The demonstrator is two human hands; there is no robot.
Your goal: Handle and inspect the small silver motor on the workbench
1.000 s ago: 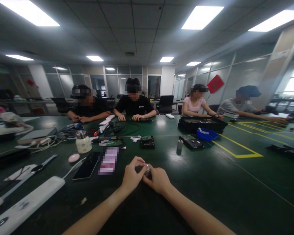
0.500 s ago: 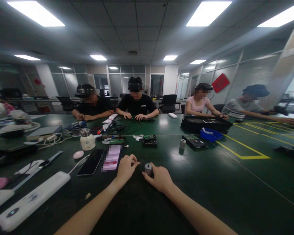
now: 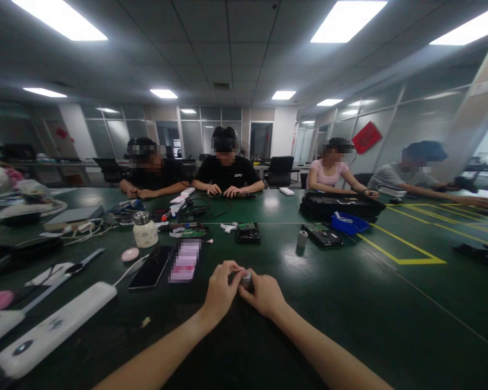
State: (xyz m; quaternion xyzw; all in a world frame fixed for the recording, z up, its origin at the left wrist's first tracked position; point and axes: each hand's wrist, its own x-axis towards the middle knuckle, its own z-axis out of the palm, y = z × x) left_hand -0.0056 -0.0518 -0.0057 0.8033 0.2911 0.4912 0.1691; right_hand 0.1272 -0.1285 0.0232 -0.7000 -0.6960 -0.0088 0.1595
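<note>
A small silver cylinder (image 3: pixel 246 278) stands on the dark green table (image 3: pixel 350 303) right in front of me. My left hand (image 3: pixel 220 291) curls round its left side, fingertips pinching at its top. My right hand (image 3: pixel 265 295) grips it from the right and below. Both hands meet over it and hide most of its body. A second small grey cylinder (image 3: pixel 301 238) stands farther back on the table, apart from my hands.
A black phone (image 3: pixel 151 267) and a blurred card (image 3: pixel 184 260) lie left of my hands. A white power strip (image 3: pixel 52 328), a pink pebble-like object (image 3: pixel 130 254), a cream jar (image 3: pixel 145 229), circuit boards (image 3: pixel 248 232), a blue bin (image 3: pixel 348 222). Several people sit across the table. Yellow tape marks the right.
Half a second ago my left hand had drawn away from the cylinder, leaving it in my right hand alone. Now the left hand is back on it, as it was one second ago.
</note>
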